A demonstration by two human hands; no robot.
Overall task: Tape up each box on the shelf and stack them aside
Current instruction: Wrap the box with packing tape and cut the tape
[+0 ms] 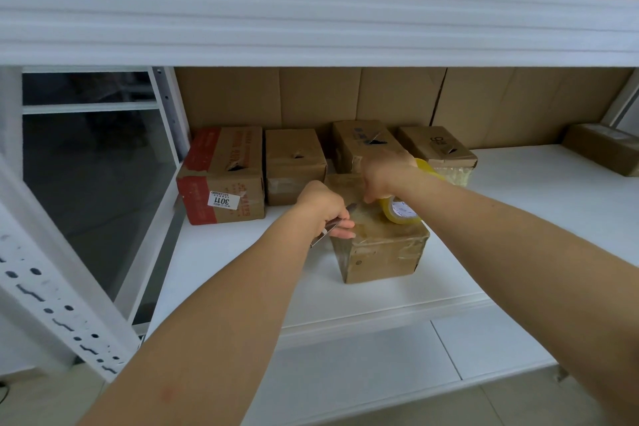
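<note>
**Taping a box on the white shelf**

Head view: I see a white shelf board (214, 273) filling the middle of the frame, a thick white beam (311, 17) across the top, and a perforated white upright (52, 304) at lower left. Brown cardboard sheets (380, 97) line the back. Four cartons (294, 162) sit in a row at centre, another at far right (601, 149). The box being taped (383, 252) stands nearer the front, centre frame. My left hand (323, 207) curls round a metal blade (328, 228) at the box's left top edge. My right hand (383, 173) grips the tape roll (401, 211), which rests on the box top.
</note>
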